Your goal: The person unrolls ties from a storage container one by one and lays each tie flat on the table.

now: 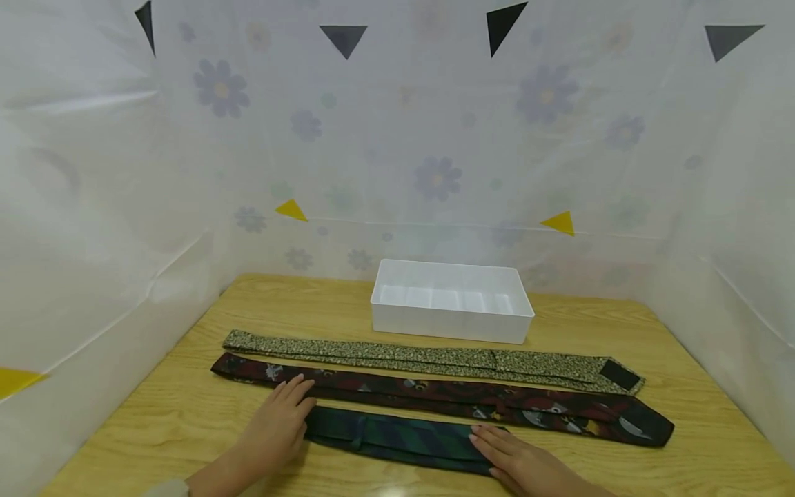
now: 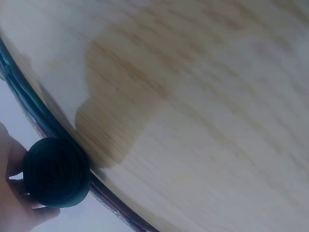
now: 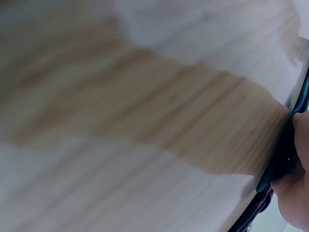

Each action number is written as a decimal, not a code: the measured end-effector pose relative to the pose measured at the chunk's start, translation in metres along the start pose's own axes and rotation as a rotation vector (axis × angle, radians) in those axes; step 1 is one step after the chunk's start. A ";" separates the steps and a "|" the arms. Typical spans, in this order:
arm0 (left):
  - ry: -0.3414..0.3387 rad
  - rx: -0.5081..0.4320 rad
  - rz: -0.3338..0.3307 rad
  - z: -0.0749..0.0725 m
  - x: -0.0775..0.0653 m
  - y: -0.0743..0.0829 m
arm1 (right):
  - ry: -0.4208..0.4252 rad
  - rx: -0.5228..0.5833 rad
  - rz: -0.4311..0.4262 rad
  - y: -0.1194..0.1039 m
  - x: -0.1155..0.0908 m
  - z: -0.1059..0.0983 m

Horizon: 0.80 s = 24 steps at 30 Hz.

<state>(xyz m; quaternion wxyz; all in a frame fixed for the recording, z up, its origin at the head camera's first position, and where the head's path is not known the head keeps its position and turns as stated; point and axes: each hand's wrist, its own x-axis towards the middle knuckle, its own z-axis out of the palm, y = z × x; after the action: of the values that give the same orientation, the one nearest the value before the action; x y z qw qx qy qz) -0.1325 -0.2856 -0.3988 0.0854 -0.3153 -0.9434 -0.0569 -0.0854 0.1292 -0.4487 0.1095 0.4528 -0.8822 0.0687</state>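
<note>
A dark green and navy striped necktie [image 1: 397,438] lies across the near part of the table, its left portion wound into a tight roll [image 2: 55,172]. My left hand [image 1: 276,424] holds this roll, fingers bent around its far side in the left wrist view. On the tie's right end rests my right hand [image 1: 528,462], its fingers fairly straight and pressing the cloth flat. Just beyond lies a dark red patterned necktie [image 1: 435,397], stretched out lengthwise; my left fingertips are near it. Farther back, a speckled gold-and-black necktie [image 1: 404,355] runs nearly parallel.
A white rectangular box [image 1: 453,324] with an open top stands at the back of the wooden table [image 1: 155,414]. Pale plastic sheeting [image 1: 385,152] with flowers and stuck-on triangles encloses the back and both sides.
</note>
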 end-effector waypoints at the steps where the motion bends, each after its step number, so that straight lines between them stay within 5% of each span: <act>1: 0.005 0.001 -0.006 0.000 0.000 0.000 | -0.001 0.000 0.000 0.001 -0.001 0.000; 24: 0.063 0.050 -0.035 0.000 -0.004 -0.006 | 0.009 0.027 -0.016 0.012 -0.026 -0.004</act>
<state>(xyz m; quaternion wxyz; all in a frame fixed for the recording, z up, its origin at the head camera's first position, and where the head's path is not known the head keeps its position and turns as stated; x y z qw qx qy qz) -0.1332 -0.2923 -0.4000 0.1216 -0.2945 -0.9468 -0.0448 -0.0802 0.1572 -0.4518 0.1077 0.4609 -0.8771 0.0817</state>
